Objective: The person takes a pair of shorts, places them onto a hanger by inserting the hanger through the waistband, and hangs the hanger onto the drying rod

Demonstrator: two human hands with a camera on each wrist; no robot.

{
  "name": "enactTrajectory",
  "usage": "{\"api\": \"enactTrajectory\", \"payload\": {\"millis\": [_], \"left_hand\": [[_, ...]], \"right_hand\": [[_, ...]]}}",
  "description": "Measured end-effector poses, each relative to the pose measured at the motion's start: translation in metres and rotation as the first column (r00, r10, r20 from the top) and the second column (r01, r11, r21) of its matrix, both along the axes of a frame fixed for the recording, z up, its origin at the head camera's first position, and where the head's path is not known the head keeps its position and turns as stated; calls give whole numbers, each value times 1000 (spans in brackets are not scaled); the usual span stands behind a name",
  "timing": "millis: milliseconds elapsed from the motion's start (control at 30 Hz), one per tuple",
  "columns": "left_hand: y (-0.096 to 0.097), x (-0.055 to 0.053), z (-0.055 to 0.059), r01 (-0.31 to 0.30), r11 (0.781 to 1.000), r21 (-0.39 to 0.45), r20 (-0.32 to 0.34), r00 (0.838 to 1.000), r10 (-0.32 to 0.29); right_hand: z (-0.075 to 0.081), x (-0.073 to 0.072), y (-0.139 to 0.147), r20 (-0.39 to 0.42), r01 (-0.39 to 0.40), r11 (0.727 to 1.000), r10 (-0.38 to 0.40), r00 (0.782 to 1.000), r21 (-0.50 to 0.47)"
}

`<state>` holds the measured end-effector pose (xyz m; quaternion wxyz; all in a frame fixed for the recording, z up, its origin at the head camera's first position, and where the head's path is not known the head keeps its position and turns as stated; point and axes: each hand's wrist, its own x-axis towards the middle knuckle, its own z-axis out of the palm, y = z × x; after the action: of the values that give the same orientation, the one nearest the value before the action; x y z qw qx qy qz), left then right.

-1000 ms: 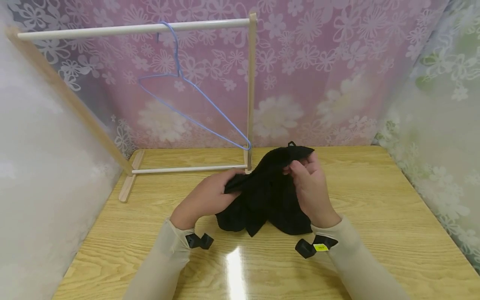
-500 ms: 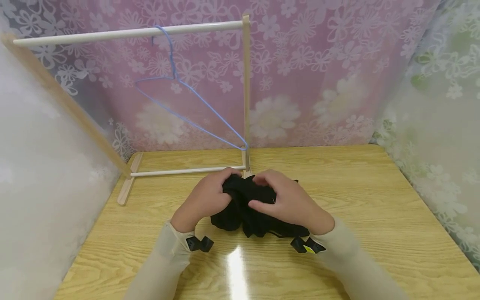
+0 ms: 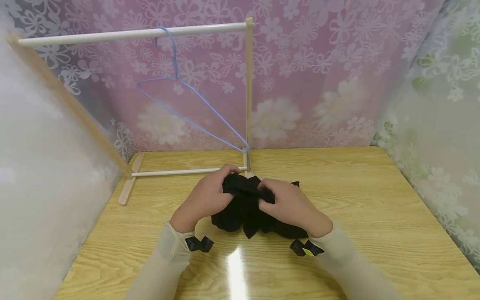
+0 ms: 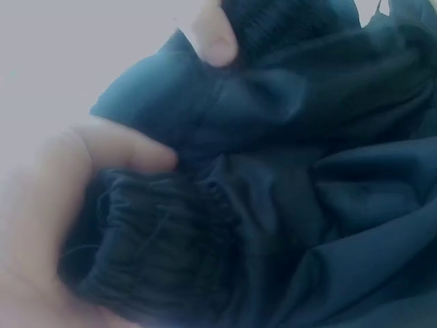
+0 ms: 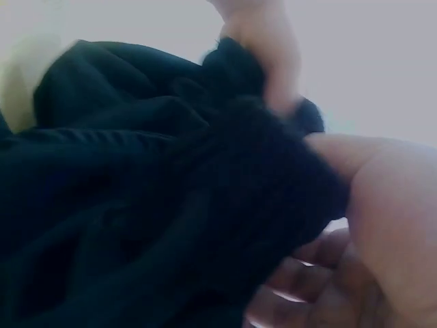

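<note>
A black garment [image 3: 226, 216] with a gathered elastic band [image 4: 164, 246] is bunched low over the table, in front of the rack. My left hand [image 3: 206, 198] grips the band at its left end, thumb on the near side. On the right part of the band, my right hand [image 3: 294, 206] pinches the cloth between thumb and fingers. The right wrist view shows the thumb [image 5: 348, 150] over the cloth and the other fingers beneath it. Loose folds hang below both hands.
A wooden rack with a white top bar [image 3: 112, 36] stands at the back left of the table [image 3: 360, 200]. From its bar hangs a blue wire hanger [image 3: 175, 58]. Flower-patterned curtains [image 3: 285, 83] enclose the back and sides.
My right hand let go of the raised right edge, came down and left, and now pinches the band nearer my left hand. The left hand keeps its grip; the garment sits lower and more bunched.
</note>
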<state>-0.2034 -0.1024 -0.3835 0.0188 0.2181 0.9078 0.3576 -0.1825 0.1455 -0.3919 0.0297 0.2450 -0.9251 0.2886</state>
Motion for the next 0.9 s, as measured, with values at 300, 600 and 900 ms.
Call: {"api": "enactTrajectory", "payload": {"millis": [300,600,900], "left_hand": [[-13,-3,1,94,996,4,30,995,-94],[-35,-5,13,-39,975,221,-61,997,53],[-48,-5,15,160,940,303,-73,987,-145]], "right_hand": [[19,-9,31,79,86,948,-65,995,-307],[33,-6,46,54,227,880,-225,973,-418],[35,-10,51,50,319,872,-324,945,-372]]}}
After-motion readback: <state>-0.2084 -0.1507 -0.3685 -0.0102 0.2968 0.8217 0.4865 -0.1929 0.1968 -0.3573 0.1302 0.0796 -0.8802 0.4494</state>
